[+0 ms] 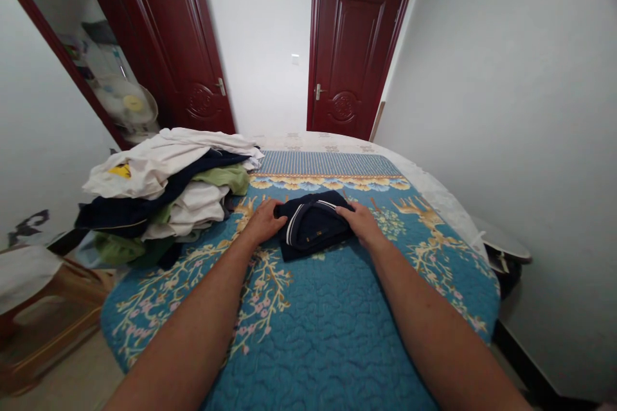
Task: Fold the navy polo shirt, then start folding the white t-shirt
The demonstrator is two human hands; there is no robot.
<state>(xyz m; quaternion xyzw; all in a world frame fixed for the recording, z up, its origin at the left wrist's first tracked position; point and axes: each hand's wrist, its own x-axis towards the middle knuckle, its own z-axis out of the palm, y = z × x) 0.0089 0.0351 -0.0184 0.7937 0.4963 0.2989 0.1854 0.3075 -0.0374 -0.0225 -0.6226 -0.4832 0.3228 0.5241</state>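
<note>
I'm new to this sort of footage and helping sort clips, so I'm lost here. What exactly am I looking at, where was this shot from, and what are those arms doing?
This picture comes from one camera worn on a person's head, looking forward and down. There is no machine here: the two bare arms reaching in from the bottom are that person's own. The left hand and right hand rest against opposite sides of a folded navy garment with white-striped trim. They touch it but do not appear to lift it. The garment lies on a blue quilted bedspread with a floral print. To the left of the hands sits a heap of clothes in white, navy and green.
</note>
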